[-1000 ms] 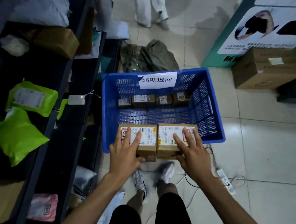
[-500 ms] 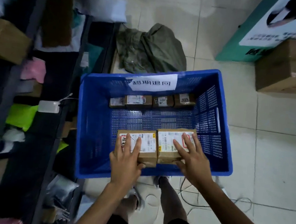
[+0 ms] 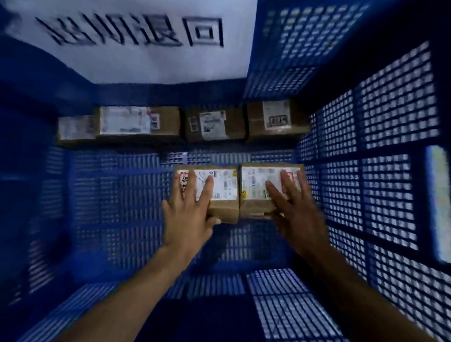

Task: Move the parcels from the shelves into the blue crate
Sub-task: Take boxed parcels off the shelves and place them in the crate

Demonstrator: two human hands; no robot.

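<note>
Parcels, a pair, low inside the blue crate (image 3: pixel 389 132): left parcel (image 3: pixel 225 187) and right parcel (image 3: pixel 253 182) touch side by side, close to the 3 o'clock wall. The left hand (image 3: pixel 189 217) grips its box, fingers (image 3: pixel 207 188) flat on top, thumb on the near face. The right hand (image 3: pixel 294 220) holds likewise (thumb mostly hidden). A row of parcels (image 3: pixel 168 125) sits at 12 o'clock under the paper sign (image 3: pixel 138 36). Placing step, I'd say, though whether they've reached the crate floor, can't tell. Next: set them flat, let go, fetch more.

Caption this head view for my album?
Left hand grips the left parcel, right hand the right parcel, side by side inside the blue crate.
</note>
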